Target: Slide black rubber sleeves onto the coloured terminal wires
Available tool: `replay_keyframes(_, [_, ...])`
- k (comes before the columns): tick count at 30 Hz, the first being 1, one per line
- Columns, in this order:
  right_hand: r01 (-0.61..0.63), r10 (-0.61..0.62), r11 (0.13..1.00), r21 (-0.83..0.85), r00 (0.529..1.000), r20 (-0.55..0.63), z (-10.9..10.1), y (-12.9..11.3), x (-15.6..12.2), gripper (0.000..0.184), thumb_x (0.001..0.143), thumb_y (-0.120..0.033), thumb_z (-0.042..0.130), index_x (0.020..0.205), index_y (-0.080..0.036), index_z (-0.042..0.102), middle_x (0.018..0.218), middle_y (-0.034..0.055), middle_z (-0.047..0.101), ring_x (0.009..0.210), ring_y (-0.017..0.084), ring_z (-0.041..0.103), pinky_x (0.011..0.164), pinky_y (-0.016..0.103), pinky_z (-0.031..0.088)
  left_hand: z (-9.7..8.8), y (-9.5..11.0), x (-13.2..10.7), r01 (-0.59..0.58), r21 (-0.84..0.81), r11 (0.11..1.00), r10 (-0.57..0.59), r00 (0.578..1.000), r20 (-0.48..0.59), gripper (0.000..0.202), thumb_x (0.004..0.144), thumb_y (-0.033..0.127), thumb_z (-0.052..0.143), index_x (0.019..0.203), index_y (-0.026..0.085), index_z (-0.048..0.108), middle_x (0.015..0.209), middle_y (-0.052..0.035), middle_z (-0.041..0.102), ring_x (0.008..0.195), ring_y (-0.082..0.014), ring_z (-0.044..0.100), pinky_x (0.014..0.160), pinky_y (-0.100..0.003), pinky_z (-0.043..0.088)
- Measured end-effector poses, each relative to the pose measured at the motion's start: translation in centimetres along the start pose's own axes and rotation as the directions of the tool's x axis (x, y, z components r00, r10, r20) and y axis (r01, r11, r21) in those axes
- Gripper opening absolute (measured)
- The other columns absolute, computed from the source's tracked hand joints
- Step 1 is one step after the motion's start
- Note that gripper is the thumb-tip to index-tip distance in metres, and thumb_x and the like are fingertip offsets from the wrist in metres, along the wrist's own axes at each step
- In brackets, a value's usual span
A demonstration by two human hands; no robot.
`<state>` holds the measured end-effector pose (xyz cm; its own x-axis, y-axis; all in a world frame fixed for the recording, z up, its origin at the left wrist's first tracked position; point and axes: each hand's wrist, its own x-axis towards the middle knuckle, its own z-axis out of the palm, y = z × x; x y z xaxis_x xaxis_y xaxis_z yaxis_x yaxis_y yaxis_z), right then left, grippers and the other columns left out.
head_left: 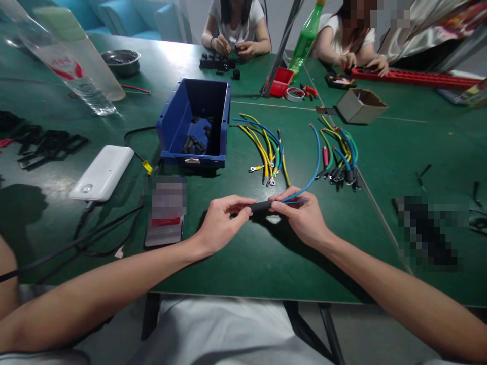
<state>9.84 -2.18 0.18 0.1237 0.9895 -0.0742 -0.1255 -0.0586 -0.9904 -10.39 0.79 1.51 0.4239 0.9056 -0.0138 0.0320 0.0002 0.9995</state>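
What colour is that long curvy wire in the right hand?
The long wire in the right hand is blue; the head view shows it best.

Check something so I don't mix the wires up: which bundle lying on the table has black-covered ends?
The right-hand bundle, farther from the blue bin: its near ends carry black covers, while the left-hand bundle shows bare metal ring terminals.

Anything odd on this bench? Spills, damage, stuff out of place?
No spill or damage visible. Mildly out of place, perhaps: the phone and white device near the blue bin, since they look unrelated to the blue wire at the right hand.
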Motion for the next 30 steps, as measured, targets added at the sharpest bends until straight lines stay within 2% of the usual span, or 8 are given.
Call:
replay_keyframes(9, [0.077, -0.081, 0.991, -0.109, 0.996, -0.038, 1.0, -1.4, -0.5, 0.024, 0.065, -0.031, 0.084, 0.075, -0.020, 0.064, 0.080, 0.0025, 0.074, 0.071, 0.015, 0.069, 0.068, 0.028, 0.058, 0.2, 0.1, 0.0, 0.027, 0.093, 0.995, -0.027, 1.000, 0.000, 0.020, 0.082, 0.024, 0.063, 0.094, 0.012, 0.074, 0.087, -0.0076, 0.074, 0.075, -0.0159, 0.068, 0.070, -0.025, 0.053])
replay_keyframes(15, [0.070, -0.065, 0.997, 0.037, 0.990, -0.129, 1.9, -0.8, -1.2, 0.039, 0.068, -0.029, 0.082, 0.103, -0.025, 0.065, 0.085, -0.0019, 0.070, 0.067, 0.010, 0.065, 0.068, 0.025, 0.056, 0.7, 0.3, -0.3, -0.044, 0.107, 0.993, 0.052, 0.996, -0.077, 0.018, 0.081, 0.023, 0.064, 0.092, 0.013, 0.074, 0.086, -0.0065, 0.074, 0.074, -0.0156, 0.069, 0.070, -0.024, 0.053])
replay_keyframes(18, [0.077, -0.060, 0.992, 0.097, 0.984, -0.166, 2.5, -0.6, -1.2, 0.047, 0.068, -0.028, 0.082, 0.111, -0.026, 0.064, 0.087, -0.0029, 0.067, 0.069, 0.009, 0.063, 0.070, 0.025, 0.054, 1.0, 0.2, -0.5, -0.085, 0.134, 0.987, 0.098, 0.991, -0.095, 0.017, 0.081, 0.022, 0.063, 0.092, 0.014, 0.074, 0.086, -0.0056, 0.074, 0.075, -0.0154, 0.069, 0.070, -0.024, 0.053])
replay_keyframes(22, [0.089, -0.076, 0.993, 0.075, 0.984, -0.158, 2.7, -0.7, -0.8, 0.050, 0.069, -0.030, 0.079, 0.117, -0.025, 0.064, 0.082, -0.0025, 0.065, 0.068, 0.010, 0.060, 0.070, 0.027, 0.053, 1.1, -0.3, -0.5, -0.111, 0.179, 0.977, 0.121, 0.992, -0.042, 0.019, 0.082, 0.021, 0.062, 0.097, 0.016, 0.073, 0.084, -0.0035, 0.074, 0.071, -0.0138, 0.067, 0.068, -0.024, 0.052])
replay_keyframes(26, [0.090, -0.091, 0.996, -0.007, 0.992, -0.086, 2.0, -1.1, 0.1, 0.060, 0.068, -0.030, 0.080, 0.125, -0.026, 0.062, 0.080, -0.0024, 0.065, 0.066, 0.010, 0.058, 0.065, 0.028, 0.051, 0.8, -0.2, -0.4, -0.122, 0.273, 0.954, 0.125, 0.992, 0.007, 0.019, 0.082, 0.021, 0.062, 0.098, 0.017, 0.072, 0.076, -0.0005, 0.072, 0.065, -0.0124, 0.064, 0.060, -0.023, 0.047])
replay_keyframes(30, [0.100, -0.101, 0.991, -0.092, 0.995, -0.014, 1.0, -1.7, 1.0, 0.069, 0.063, -0.032, 0.082, 0.129, -0.025, 0.060, 0.077, -0.0017, 0.066, 0.063, 0.011, 0.059, 0.058, 0.026, 0.049, 0.5, 0.1, -0.3, -0.182, 0.335, 0.924, 0.160, 0.983, 0.094, 0.021, 0.085, 0.019, 0.059, 0.103, 0.020, 0.071, 0.088, 0.0002, 0.075, 0.076, -0.0124, 0.067, 0.068, -0.023, 0.048])
